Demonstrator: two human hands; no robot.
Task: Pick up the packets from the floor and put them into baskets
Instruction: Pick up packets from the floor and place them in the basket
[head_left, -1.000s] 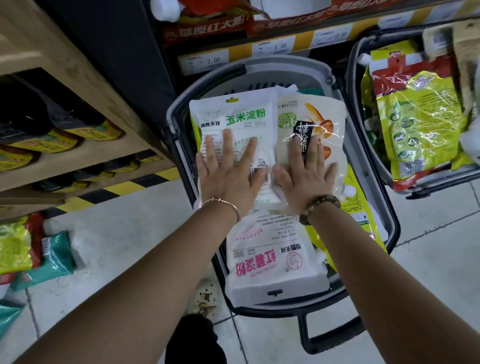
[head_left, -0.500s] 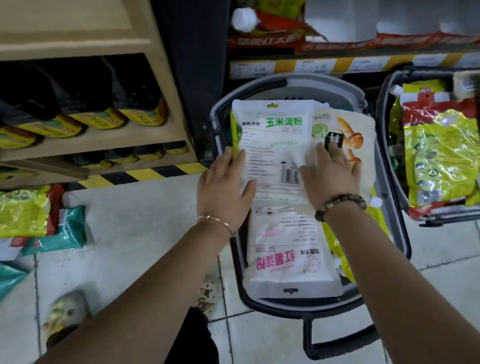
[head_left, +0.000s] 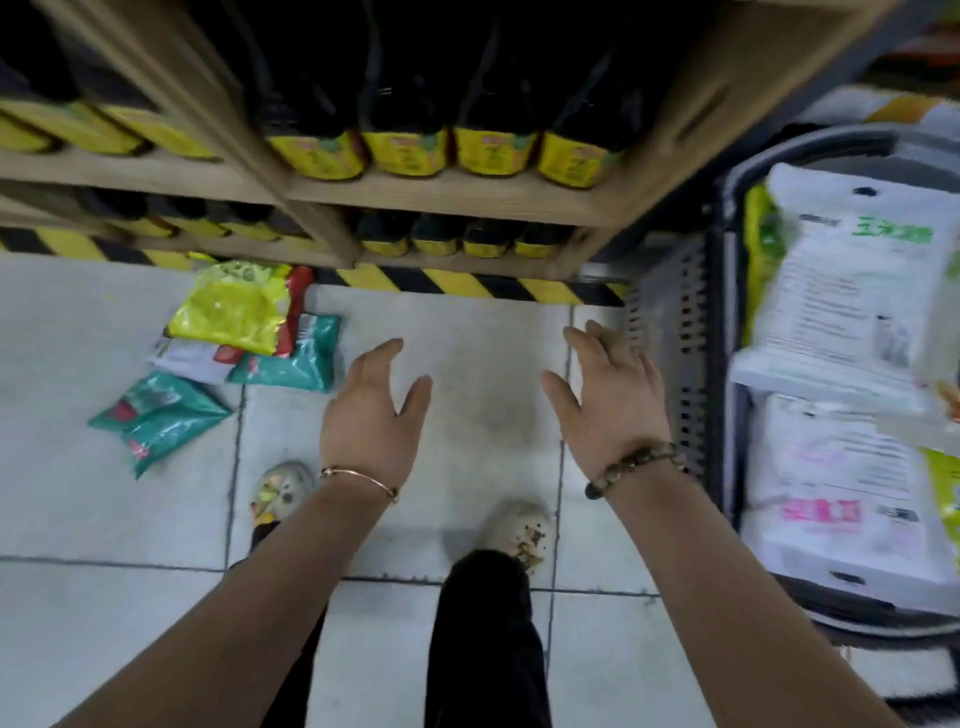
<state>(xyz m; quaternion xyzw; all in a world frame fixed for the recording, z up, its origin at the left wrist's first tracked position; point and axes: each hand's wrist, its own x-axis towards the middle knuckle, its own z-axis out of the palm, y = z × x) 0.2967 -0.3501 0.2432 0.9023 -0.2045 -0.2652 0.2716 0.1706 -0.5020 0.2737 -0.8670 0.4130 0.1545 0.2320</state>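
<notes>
With left hand (head_left: 371, 415) and right hand (head_left: 608, 395) spread and empty, the slick, overlapping packets (head_left: 234, 332) to their left could slip from a hasty grab.

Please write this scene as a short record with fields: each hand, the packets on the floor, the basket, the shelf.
left hand: open, holding nothing, over the floor
right hand: open, holding nothing, near the basket
floor packets: yellow packet, teal packet, second teal packet, left of the hands
basket: right, holding white packets
shelf: wooden, dark bottles with yellow labels
</notes>
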